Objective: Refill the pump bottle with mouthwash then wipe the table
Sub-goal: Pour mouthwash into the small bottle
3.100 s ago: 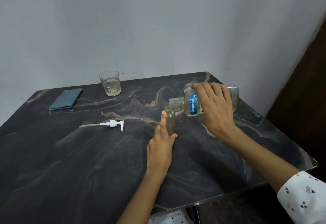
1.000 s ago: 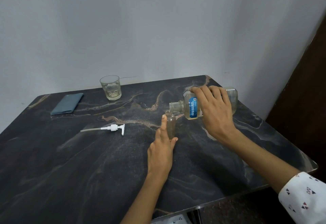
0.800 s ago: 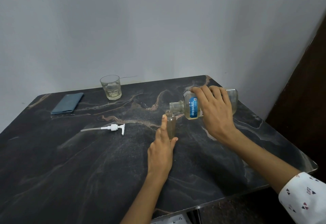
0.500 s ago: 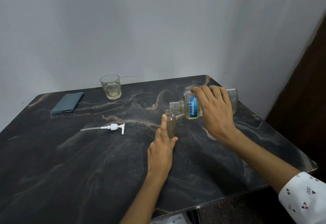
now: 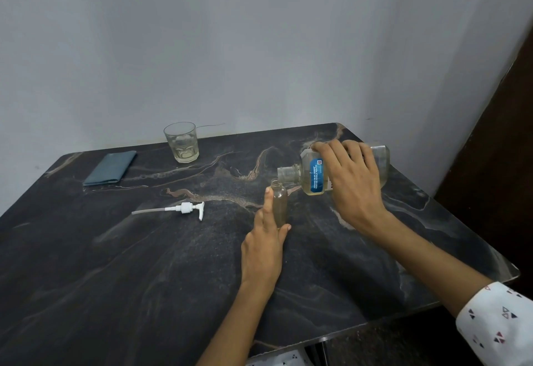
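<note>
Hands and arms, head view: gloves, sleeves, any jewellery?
Both hands bare: left hand, right hand. No gloves, rings or watch visible. Right forearm is bare up to a white sleeve printed with small dark and red triangles. Left forearm bare, no sleeve in view.

The tabletop is dark stone with pale and rust-coloured veins and rounded corners, set against a grey wall. Near its far edge stands a clear glass with a little pale liquid; to the left of it lies a folded blue cloth. A white pump head lies on its side nearer the middle. A small clear bottle stands upright right of it.
</note>
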The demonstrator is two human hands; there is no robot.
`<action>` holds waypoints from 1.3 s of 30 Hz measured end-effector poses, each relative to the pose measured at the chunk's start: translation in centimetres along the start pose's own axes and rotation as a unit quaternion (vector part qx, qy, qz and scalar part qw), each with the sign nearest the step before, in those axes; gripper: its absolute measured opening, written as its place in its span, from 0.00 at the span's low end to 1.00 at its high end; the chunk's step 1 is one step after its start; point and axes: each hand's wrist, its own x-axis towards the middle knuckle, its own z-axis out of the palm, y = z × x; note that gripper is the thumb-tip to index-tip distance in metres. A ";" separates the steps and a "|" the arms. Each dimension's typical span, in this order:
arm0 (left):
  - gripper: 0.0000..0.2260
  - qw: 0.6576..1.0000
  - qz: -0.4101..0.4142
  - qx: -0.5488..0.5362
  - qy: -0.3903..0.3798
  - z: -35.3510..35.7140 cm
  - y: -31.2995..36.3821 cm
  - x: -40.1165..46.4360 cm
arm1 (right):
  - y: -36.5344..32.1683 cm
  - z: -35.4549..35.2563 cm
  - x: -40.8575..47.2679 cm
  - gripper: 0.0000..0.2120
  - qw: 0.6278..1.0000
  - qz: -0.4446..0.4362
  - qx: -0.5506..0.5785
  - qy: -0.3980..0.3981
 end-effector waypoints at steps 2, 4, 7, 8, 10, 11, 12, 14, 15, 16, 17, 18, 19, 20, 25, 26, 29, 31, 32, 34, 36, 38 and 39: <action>0.42 1.000 -0.001 0.002 -0.001 0.0 0.0 0.0 | 0.0 -0.1 0.0 0.35 1.000 0.000 -0.001 -0.003; 0.42 1.000 0.000 0.001 0.000 0.0 0.0 0.0 | 0.0 -0.1 0.0 0.36 1.000 -0.001 -0.002 0.001; 0.43 1.000 0.006 0.000 0.000 -0.1 0.0 -0.1 | 0.0 0.0 0.0 0.36 1.000 -0.005 -0.012 0.014; 0.43 1.000 0.007 0.002 0.000 -0.1 0.0 -0.1 | 0.1 0.1 0.0 0.37 1.000 -0.006 -0.013 0.016; 0.43 1.000 0.006 0.005 0.000 0.0 -0.1 -0.1 | 0.1 0.2 0.0 0.38 1.000 -0.007 -0.013 0.017; 0.43 1.000 0.004 0.005 0.001 0.0 -0.1 -0.1 | 0.1 0.3 0.0 0.38 1.000 -0.008 -0.012 0.016; 0.43 1.000 0.003 0.004 0.001 0.0 -0.1 -0.1 | 0.1 0.3 0.0 0.39 1.000 -0.008 -0.011 0.016; 0.43 1.000 0.004 0.002 0.002 0.0 0.0 -0.1 | 0.1 0.3 0.0 0.39 1.000 -0.008 -0.008 0.016; 0.44 1.000 0.005 0.003 0.002 0.0 0.0 -0.1 | 0.1 0.3 0.0 0.39 1.000 -0.008 -0.008 0.016; 0.44 1.000 0.005 0.003 0.002 0.0 0.0 -0.1 | 0.1 0.3 0.0 0.39 1.000 -0.008 -0.008 0.015; 0.45 1.000 0.004 0.003 0.001 0.0 0.0 0.0 | 0.2 0.3 0.0 0.39 1.000 -0.008 -0.008 0.014; 0.45 1.000 0.002 0.002 0.001 0.0 0.0 0.0 | 0.2 0.3 0.0 0.39 1.000 -0.007 -0.007 0.012; 0.45 1.000 0.001 0.001 0.001 0.0 0.1 0.0 | 0.2 0.3 0.0 0.38 1.000 -0.007 -0.008 0.010; 0.45 1.000 0.000 0.000 0.001 0.0 0.1 0.1 | 0.2 0.3 0.0 0.38 1.000 -0.007 -0.010 0.009; 0.45 1.000 -0.003 0.008 -0.004 0.0 0.1 0.0 | 0.1 0.1 0.0 0.36 1.000 -0.004 -0.010 0.003; 0.45 1.000 -0.003 0.010 -0.004 0.0 0.1 0.0 | 0.1 0.1 0.0 0.37 1.000 -0.003 -0.010 0.000; 0.43 1.000 -0.004 0.010 -0.006 -0.1 0.1 0.0 | 0.0 0.1 0.0 0.36 1.000 0.000 -0.008 -0.005; 0.43 1.000 -0.004 0.009 -0.007 -0.2 0.1 0.0 | 0.0 0.1 0.0 0.37 1.000 -0.001 -0.007 -0.004; 0.43 1.000 -0.004 0.009 -0.008 -0.2 0.2 0.0 | 0.0 0.1 0.0 0.37 1.000 -0.002 -0.008 0.000; 0.43 1.000 -0.003 0.008 -0.008 -0.2 0.2 0.0 | 0.0 0.1 0.0 0.37 1.000 -0.004 -0.007 0.008; 0.43 1.000 -0.003 0.003 -0.009 -0.2 0.2 0.0 | 0.1 0.1 0.1 0.37 1.000 -0.007 -0.007 0.017; 0.44 1.000 -0.003 0.000 -0.011 -0.3 0.2 0.1 | 0.1 0.2 0.1 0.37 1.000 -0.010 -0.009 0.024; 0.44 1.000 -0.003 0.000 -0.012 -0.3 0.2 0.1 | 0.1 0.2 0.1 0.37 1.000 -0.011 -0.009 0.026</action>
